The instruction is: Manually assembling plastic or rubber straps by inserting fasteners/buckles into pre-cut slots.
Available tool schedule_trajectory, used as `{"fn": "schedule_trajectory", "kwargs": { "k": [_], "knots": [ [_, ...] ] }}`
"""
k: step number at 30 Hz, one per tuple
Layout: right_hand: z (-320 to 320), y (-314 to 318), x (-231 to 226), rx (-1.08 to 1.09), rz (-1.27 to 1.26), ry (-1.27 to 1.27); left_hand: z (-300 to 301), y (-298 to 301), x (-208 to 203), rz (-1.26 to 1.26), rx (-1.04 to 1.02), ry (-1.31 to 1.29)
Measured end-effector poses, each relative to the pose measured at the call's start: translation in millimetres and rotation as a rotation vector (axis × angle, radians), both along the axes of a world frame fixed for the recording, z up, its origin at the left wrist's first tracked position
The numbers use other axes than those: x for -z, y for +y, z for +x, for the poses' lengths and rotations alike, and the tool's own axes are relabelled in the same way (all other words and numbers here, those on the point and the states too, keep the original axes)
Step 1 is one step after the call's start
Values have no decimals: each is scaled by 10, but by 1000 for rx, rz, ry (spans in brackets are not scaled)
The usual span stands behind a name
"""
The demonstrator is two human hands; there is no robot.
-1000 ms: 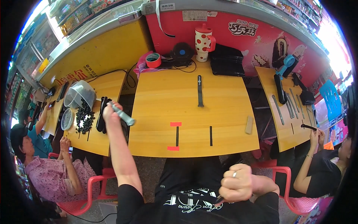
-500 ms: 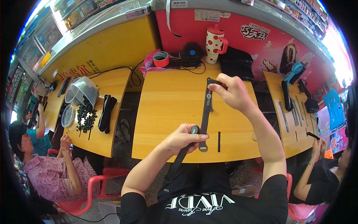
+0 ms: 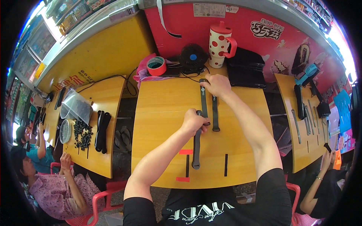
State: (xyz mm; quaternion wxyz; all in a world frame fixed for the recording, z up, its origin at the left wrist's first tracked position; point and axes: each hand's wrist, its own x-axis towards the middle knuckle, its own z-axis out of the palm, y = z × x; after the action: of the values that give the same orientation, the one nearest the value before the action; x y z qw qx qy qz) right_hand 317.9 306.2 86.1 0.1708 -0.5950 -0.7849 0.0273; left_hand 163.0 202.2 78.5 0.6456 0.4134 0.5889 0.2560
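My left hand (image 3: 194, 122) is closed around a dark grey strap over the middle of the table. Below the fist, a strap length (image 3: 196, 150) runs toward me and ends in a rounded tip. My right hand (image 3: 217, 86) pinches the far end of a strap (image 3: 203, 100) stretched between the two hands. Whether these lengths are one strap or two is hidden by my left fist. Another dark strap (image 3: 215, 115) lies just to the right, its near end looped. Black marking strips (image 3: 226, 165) and red tape pieces (image 3: 185, 152) are on the wooden table (image 3: 158, 113) nearer me.
At the back stand a spotted tumbler (image 3: 218, 47), a small black fan (image 3: 192, 56), a red tape roll (image 3: 156, 66) and stacked black pouches (image 3: 247, 69). On the left table, small black parts (image 3: 82, 135) spill beside a clear tub (image 3: 77, 107). Co-workers sit on both sides.
Both hands have moved down onto the table with the strap, which now lies straighter. The dangling length has swung in under my left hand. The view shifted, revealing red tape and the second strap.
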Motion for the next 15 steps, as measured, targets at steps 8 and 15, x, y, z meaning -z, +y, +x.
{"fn": "schedule_trajectory", "kwargs": {
  "k": [8,15],
  "knots": [
    [34,121,222,52,74,-42,33,2,21,162,43,125],
    [192,23,144,161,121,202,39,-31,-29,103,79,59]
  ]
}}
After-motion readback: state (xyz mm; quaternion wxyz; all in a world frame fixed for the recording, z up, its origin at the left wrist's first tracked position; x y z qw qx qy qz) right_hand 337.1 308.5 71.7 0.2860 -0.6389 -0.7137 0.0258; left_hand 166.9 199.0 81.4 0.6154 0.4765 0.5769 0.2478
